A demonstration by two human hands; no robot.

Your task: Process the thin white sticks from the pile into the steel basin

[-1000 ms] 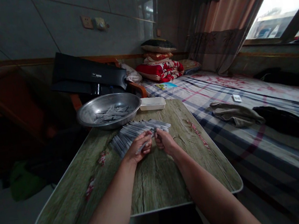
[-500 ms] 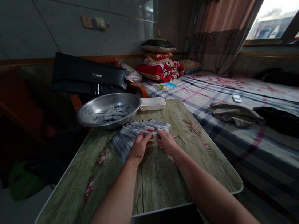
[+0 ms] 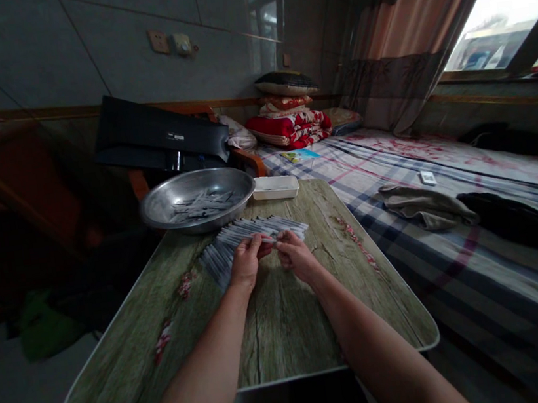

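My left hand (image 3: 246,261) is closed in a pinch on a thin, pale pen (image 3: 267,240), held level above the table. At the other end of it my right hand (image 3: 296,255) pinches with thumb and forefinger, the fingertips of both hands almost meeting. Fingers cover most of the pen, so its details are hard to make out. Just beyond and under the hands, a fanned row of translucent pens (image 3: 221,251) with dark ends lies on the table. More slim pen-like pieces (image 3: 207,203), clear and black, lie loose in a large metal basin (image 3: 163,223) behind the row.
A shallow white tray (image 3: 276,191) stands right of the basin on the wood-patterned table (image 3: 287,338). Behind the basin rests a black monitor-like panel (image 3: 156,134) on a wooden chair. A bed (image 3: 360,183) with checked sheet, clothes and folded quilts borders the table on the right.
Both hands have shifted slightly, the right one a little to the left, bringing the fingertips closer together around the pen. The row, basin and tray stay put.
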